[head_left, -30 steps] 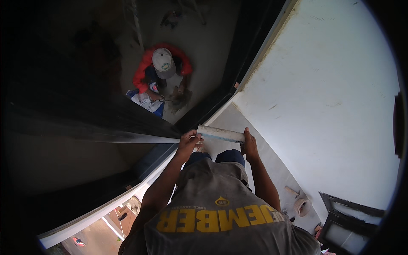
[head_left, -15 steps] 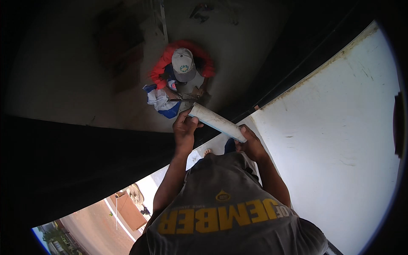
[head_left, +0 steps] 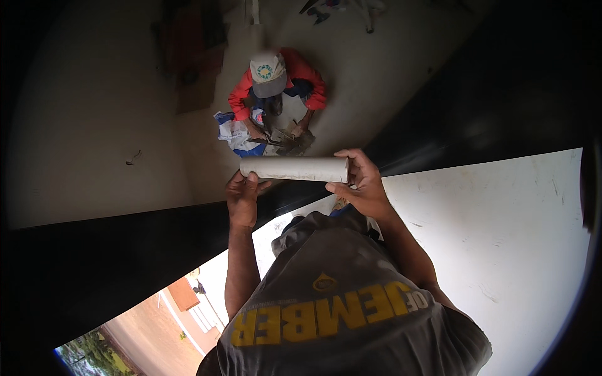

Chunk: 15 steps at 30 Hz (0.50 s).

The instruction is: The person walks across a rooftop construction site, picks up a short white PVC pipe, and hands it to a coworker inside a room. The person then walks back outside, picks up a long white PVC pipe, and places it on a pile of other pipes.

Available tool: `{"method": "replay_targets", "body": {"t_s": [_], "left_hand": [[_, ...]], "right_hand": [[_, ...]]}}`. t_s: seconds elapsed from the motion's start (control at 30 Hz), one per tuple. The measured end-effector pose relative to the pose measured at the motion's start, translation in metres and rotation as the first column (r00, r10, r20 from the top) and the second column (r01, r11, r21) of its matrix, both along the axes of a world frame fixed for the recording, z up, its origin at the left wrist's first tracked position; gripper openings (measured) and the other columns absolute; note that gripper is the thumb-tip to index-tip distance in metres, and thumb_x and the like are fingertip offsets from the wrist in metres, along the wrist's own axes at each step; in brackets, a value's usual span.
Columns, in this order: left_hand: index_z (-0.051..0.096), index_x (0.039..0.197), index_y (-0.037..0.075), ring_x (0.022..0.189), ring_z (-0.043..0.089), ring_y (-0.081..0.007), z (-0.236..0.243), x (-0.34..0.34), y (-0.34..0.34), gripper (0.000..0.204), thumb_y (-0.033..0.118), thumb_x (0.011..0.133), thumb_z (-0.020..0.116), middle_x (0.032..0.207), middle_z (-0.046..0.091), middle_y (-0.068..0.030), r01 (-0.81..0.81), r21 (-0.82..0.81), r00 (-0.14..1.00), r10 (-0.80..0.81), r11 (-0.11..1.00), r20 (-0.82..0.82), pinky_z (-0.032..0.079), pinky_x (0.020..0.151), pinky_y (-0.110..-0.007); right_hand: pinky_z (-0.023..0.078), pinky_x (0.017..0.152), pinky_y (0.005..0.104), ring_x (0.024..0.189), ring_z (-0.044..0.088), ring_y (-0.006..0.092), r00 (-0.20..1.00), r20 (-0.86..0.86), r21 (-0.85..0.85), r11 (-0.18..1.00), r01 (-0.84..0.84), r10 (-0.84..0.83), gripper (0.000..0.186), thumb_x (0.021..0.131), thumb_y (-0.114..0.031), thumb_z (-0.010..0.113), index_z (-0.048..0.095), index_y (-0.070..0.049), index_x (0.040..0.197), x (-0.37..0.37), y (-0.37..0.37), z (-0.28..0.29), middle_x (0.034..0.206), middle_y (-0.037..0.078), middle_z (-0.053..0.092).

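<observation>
A short length of white plastic pipe (head_left: 295, 168), smudged along its side, lies nearly level across the space between my hands. My left hand (head_left: 243, 197) grips its left end, thumb in front and fingers underneath. At the other end, my right hand (head_left: 359, 183) has its fingers over the top and its thumb below. Beyond the pipe, a person in a red top and pale cap (head_left: 266, 72) crouches on the floor. That person's hands work at a grey patch (head_left: 290, 145), holding tools I cannot clearly make out.
Left of the crouching person rests a white and blue bag (head_left: 235, 135). A dark band (head_left: 125, 244) crosses the view, with a white surface (head_left: 489, 232) to the right. Dark reddish objects (head_left: 194, 50) stand at the far left. Bare earth (head_left: 147, 326) shows outside, lower left.
The pipe has turned from a slant to nearly level and its blue line is out of sight. My right hand has risen, my left has shifted left, and the view has rotated.
</observation>
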<state>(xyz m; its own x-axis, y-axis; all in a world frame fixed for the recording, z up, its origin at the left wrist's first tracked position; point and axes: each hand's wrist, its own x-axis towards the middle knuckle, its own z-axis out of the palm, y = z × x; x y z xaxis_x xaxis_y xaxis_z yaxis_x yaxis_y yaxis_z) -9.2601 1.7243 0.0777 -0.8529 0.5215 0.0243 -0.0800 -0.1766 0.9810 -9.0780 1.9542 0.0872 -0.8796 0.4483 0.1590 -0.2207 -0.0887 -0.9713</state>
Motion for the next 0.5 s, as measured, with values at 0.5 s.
{"method": "replay_targets", "body": {"t_s": [0.5], "left_hand": [[0.059,0.12,0.004,0.083,0.068,-0.0216,-0.104,0.146,-0.144,0.067,0.066,0.097,0.054,0.092,0.069,-0.0108,0.529,-0.055,0.607,-0.333,0.847,0.722,0.055,0.086,-0.039]], "right_hand": [[0.054,0.074,0.0272,0.088,0.067,0.0137,0.988,-0.057,0.321,0.935,0.153,-0.142,0.056,0.079,-0.028,0.089,0.064,-0.003,0.123,0.087,-0.183,-0.008,0.105,0.006,0.068]]}}
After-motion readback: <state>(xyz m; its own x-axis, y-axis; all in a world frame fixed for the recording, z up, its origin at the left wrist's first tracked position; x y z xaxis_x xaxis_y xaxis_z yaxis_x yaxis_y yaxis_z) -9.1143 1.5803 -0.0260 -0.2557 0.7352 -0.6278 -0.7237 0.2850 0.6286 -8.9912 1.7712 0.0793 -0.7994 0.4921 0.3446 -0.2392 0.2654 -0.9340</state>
